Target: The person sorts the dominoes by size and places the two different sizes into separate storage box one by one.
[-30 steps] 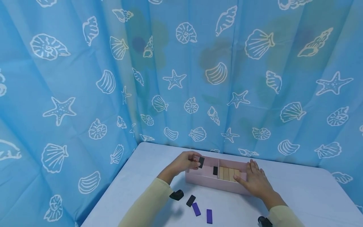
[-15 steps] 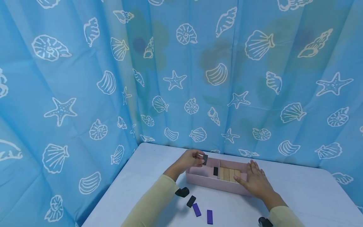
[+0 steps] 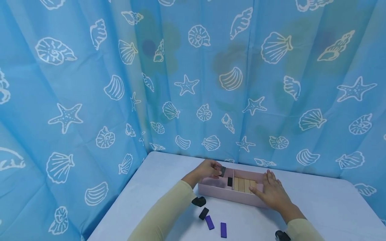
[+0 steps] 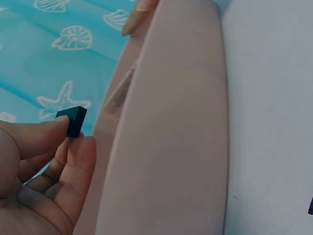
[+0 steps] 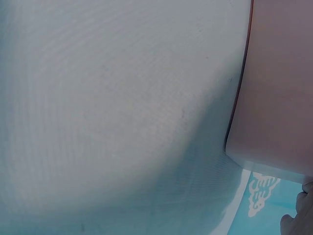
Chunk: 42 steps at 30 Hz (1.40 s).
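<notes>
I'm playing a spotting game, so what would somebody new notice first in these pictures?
Probably the blue curtain with white shells and starfish, filling most of the head view. Then the pink box on the white table, with the left hand pinching a black block at its left part and the right hand at its right end. Two purple blocks in front of the pink box also pop.
</notes>
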Each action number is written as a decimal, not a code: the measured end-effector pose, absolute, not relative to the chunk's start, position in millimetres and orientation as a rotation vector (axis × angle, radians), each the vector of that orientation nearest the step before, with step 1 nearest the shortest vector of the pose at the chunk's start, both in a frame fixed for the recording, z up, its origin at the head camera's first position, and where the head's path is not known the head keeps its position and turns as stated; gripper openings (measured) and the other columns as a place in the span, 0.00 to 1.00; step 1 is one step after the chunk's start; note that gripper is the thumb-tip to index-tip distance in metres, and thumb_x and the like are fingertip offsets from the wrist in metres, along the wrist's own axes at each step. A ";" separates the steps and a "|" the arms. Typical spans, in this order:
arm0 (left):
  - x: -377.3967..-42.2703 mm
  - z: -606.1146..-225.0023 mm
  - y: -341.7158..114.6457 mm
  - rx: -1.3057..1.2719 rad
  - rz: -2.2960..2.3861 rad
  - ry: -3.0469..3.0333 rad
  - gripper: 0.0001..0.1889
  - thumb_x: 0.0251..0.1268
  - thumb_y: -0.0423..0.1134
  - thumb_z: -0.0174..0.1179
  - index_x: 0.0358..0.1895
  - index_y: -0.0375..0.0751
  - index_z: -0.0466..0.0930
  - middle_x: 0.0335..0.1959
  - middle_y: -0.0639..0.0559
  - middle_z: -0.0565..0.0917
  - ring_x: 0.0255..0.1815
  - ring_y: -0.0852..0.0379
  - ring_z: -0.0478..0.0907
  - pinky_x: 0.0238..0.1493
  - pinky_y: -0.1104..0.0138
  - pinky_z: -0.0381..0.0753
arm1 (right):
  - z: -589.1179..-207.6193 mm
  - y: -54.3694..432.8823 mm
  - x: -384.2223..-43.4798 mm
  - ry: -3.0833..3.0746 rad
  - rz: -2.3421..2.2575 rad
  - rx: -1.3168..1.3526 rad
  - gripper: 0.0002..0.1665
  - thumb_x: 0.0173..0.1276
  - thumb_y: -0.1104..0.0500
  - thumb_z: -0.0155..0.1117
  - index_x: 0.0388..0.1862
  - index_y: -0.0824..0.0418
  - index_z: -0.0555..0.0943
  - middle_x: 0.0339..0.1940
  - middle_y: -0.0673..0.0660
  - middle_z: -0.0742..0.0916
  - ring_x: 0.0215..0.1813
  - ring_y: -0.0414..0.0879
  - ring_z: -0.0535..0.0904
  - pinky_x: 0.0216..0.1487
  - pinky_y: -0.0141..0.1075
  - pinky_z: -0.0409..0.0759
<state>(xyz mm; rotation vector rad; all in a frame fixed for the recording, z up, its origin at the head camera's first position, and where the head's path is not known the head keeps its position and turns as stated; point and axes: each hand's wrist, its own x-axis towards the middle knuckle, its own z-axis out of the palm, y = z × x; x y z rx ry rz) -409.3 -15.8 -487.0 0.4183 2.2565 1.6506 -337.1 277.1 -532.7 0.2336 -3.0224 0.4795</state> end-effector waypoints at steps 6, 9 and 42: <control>-409.2 -490.8 -4.6 0.380 1.483 2.396 0.13 0.63 0.31 0.64 0.50 0.36 0.81 0.36 0.52 0.81 0.36 0.55 0.82 0.41 0.63 0.84 | -534.6 278.0 -337.2 -3.023 0.485 0.231 0.66 0.66 0.25 0.47 0.71 0.83 0.45 0.74 0.79 0.46 0.75 0.71 0.39 0.70 0.64 0.38; -409.9 -491.0 0.1 0.316 1.438 2.457 0.11 0.64 0.31 0.64 0.49 0.37 0.81 0.35 0.52 0.81 0.36 0.54 0.82 0.43 0.61 0.83 | -535.1 278.7 -337.6 -3.018 0.486 0.231 0.66 0.66 0.26 0.47 0.71 0.84 0.45 0.74 0.79 0.46 0.75 0.71 0.39 0.70 0.64 0.38; -421.4 -521.1 23.3 -0.037 1.285 2.581 0.02 0.59 0.29 0.65 0.32 0.38 0.81 0.26 0.48 0.80 0.25 0.53 0.80 0.31 0.62 0.81 | -537.0 278.9 -339.0 -3.025 0.525 0.204 0.67 0.65 0.25 0.48 0.72 0.82 0.44 0.75 0.77 0.45 0.75 0.71 0.39 0.70 0.64 0.39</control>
